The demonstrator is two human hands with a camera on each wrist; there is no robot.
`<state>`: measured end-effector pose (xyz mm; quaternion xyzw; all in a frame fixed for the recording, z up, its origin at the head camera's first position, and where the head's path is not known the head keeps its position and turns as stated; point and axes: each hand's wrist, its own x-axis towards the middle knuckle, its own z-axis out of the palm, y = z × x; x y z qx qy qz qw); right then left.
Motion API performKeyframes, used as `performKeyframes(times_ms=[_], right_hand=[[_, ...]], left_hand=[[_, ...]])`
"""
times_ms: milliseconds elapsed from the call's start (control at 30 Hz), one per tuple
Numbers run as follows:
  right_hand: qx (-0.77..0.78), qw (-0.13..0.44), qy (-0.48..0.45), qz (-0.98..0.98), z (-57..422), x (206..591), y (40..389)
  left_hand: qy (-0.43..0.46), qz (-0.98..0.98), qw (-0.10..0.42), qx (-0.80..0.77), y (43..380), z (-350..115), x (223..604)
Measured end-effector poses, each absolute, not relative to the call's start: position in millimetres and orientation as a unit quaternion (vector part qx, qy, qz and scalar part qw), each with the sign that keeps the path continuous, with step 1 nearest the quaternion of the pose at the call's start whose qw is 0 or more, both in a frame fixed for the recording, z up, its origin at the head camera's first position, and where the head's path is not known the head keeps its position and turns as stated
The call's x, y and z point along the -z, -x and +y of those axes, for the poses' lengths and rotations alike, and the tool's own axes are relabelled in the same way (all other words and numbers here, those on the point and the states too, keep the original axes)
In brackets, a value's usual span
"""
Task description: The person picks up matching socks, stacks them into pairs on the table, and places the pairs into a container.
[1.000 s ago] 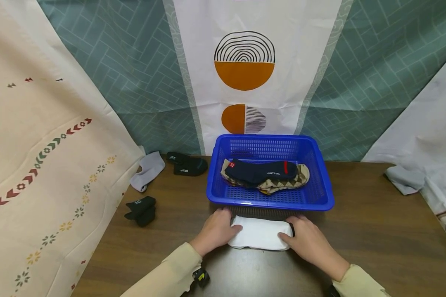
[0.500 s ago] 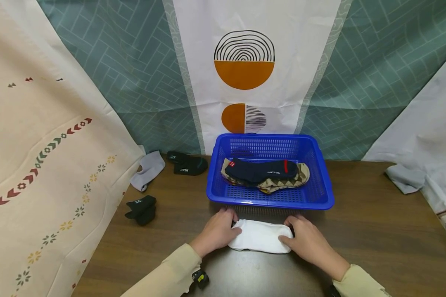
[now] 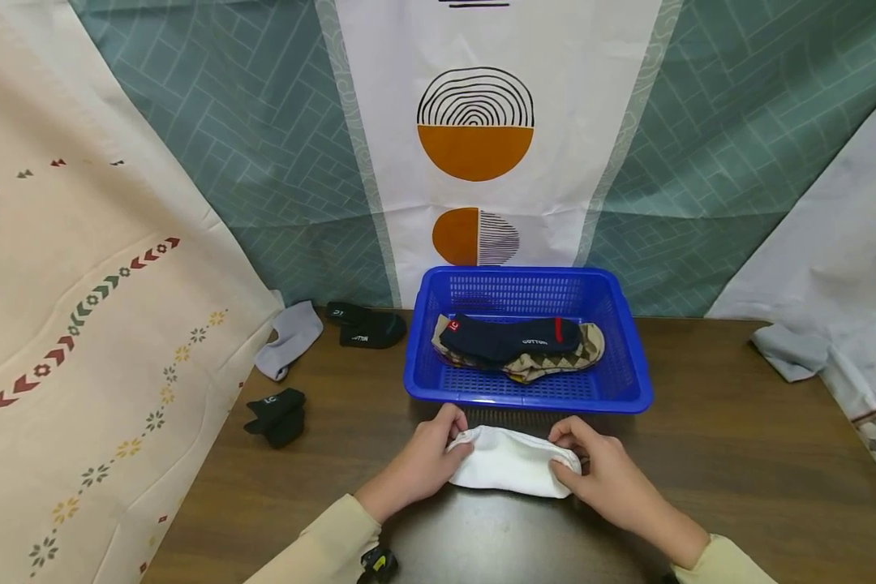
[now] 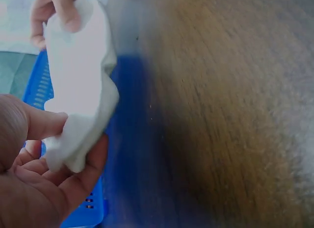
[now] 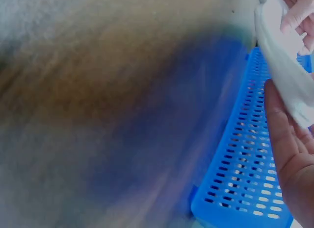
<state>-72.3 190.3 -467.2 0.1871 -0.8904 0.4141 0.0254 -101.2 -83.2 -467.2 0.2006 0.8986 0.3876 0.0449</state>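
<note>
Stretched between both hands is a folded white sock (image 3: pixel 513 462), just in front of the blue basket (image 3: pixel 529 401). My left hand (image 3: pixel 427 458) pinches one end, thumb on top and fingers beneath, as the left wrist view shows with the sock (image 4: pixel 78 86) raised above the table. The other end is pinched by my right hand (image 3: pixel 599 470), its thumb pressing the near face. In the right wrist view, the right hand's fingers (image 5: pixel 277 125) lie under the pale cloth. Inside the basket, a navy sock (image 3: pixel 507 339) marked COTTON lies over tan patterned socks (image 3: pixel 591 345).
To the left on the brown table (image 3: pixel 701 454) lie a light grey sock (image 3: pixel 288 337), a black sock (image 3: pixel 372 326) and another dark sock (image 3: pixel 279 418). A grey sock (image 3: pixel 790 350) rests at the far right. Fabric curtains (image 3: pixel 307 146) hang behind and along both sides.
Both hands have kept hold of the white sock, which is now lifted and tilted, its upper edge curling. The right hand has shifted slightly. The basket and the other socks have stayed put.
</note>
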Motion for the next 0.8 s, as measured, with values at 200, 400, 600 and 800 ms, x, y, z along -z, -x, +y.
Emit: performKeyframes(times_ms=[200,400,600,800], right_hand=[[-0.434,0.036,-0.236,-0.869,193.7,454.8,69.4],[-0.431,0.100,-0.287,-0.849,195.3,440.8,72.1],[-0.414,0.102,-0.281,-0.860,200.2,424.1,77.8],[-0.374,0.098,-0.252,-0.887,202.6,399.9,91.6]], left_hand=[[-0.212,0.876,0.047,-0.431,94.2,-91.3,454.5],[-0.226,0.847,0.057,-0.477,97.5,-96.8,438.0],[-0.249,0.827,0.042,-0.503,107.2,-97.4,423.6],[-0.226,0.849,0.028,-0.477,118.7,-95.4,404.0]])
